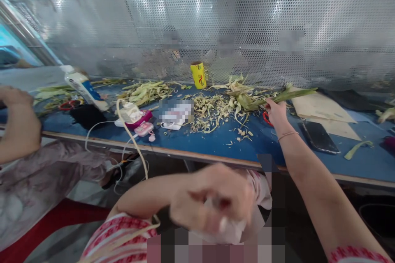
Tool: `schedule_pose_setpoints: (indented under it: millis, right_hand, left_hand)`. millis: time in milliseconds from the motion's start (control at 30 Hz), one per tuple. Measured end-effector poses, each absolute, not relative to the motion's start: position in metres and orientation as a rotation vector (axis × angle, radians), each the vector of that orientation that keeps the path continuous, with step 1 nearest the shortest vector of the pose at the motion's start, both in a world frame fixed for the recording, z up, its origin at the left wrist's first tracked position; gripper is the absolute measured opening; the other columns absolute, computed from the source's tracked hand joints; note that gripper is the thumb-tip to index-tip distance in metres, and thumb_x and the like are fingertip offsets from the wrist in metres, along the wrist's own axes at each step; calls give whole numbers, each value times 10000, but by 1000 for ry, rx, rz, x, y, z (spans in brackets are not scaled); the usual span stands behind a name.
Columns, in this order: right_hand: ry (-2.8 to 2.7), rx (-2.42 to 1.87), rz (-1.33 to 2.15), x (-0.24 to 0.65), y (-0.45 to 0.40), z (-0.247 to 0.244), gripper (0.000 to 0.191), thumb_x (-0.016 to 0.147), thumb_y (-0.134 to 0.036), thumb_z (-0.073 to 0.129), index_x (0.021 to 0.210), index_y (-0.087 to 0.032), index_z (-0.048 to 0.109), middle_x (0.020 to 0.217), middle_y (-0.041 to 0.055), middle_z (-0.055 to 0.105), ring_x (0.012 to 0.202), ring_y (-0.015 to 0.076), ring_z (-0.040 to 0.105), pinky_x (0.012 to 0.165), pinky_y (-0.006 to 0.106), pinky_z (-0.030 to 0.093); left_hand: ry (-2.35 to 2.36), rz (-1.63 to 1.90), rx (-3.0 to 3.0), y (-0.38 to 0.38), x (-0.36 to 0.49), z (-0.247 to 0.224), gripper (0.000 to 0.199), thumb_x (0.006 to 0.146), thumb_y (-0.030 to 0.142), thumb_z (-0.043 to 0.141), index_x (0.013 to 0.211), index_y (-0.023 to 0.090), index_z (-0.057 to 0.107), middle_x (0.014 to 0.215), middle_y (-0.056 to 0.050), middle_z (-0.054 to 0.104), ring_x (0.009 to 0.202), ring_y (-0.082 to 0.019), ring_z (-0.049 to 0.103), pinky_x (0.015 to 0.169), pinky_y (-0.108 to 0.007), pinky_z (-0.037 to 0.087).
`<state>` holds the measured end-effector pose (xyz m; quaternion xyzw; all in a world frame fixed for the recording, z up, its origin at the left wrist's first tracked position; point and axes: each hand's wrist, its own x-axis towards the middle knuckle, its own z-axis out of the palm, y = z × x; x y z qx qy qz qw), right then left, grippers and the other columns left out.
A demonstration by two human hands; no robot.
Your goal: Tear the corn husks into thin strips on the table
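Observation:
My left hand is close to the camera, in front of the table's edge, with its fingers curled in. It is blurred. A whitish piece shows under its fingers, and I cannot make out what it is. My right hand reaches over the blue table, its fingers closed at a long green corn husk. Red scissor handles lie just beside that hand. A heap of husks stretches to its left, with small trimmed scraps further left.
A yellow tube stands before the perforated metal screen. Left are a white bottle, a black pouch and a purple-and-white charger with cables. A phone and brown paper lie right. Another person's arm is far left.

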<state>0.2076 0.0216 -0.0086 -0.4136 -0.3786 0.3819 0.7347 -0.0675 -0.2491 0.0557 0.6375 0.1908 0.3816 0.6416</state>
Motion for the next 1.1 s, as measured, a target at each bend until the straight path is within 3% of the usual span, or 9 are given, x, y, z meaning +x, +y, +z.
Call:
schedule_pose_setpoints:
  millis: [67,133,233,467,633,833,967,1100]
  right_hand:
    - [-831,-895,859,205,21,-9,211,590,-180,756,627,-178,548,594,-46,544,538,77,471,507,216,449]
    - [-842,-889,879,203,20,-10,193,588,-169,745,633,-171,557,594,-47,553,538,74,475,506,206,443]
    - [-865,-906,893,201,19,-11,153,596,-166,721,642,-167,575,579,-48,561,524,73,471,498,202,438]
    - [-894,-942,905,198,16,-11,154,580,-185,714,647,-174,576,546,-56,553,499,76,455,493,215,431]
    - [-937,-954,912,194,12,-8,151,590,-183,704,678,-169,583,546,-61,535,507,79,454,507,224,426]
    - [-1046,-995,945,190,5,-5,221,585,-267,757,681,-173,581,569,-46,548,536,86,478,550,240,451]
    - [-1112,-1008,969,189,1,-4,329,535,-354,806,703,-187,578,599,-37,567,591,114,532,568,256,470]
    - [-1119,-1010,995,189,2,-5,321,538,-353,801,699,-183,581,606,-29,578,617,126,557,580,259,478]
  left_hand:
    - [657,835,2045,-219,-73,62,92,732,327,665,724,236,680,742,-60,653,757,-187,607,781,-338,498]
    - [1066,853,2406,-179,-79,58,147,780,226,596,878,207,704,942,-90,673,939,-211,604,907,-370,473]
    - [1431,458,2642,-119,-91,37,227,793,133,554,944,156,722,1023,-116,672,986,-217,615,936,-351,464]
    - [1485,133,2779,-77,-97,6,155,769,162,594,779,168,748,924,-101,712,933,-237,643,827,-315,487]
    - [1524,379,2490,-77,-91,28,147,761,191,595,733,167,737,855,-71,731,790,-175,652,714,-256,473]
    - [1341,757,2231,-75,-68,76,154,728,269,672,796,153,746,777,-65,728,691,-144,619,680,-281,454]
    - [1285,788,2245,-69,-45,86,167,702,257,691,810,149,757,777,-75,729,719,-161,631,698,-299,453]
    - [1377,798,2315,-62,-40,82,90,694,210,692,725,145,746,749,-76,729,678,-160,626,684,-295,450]
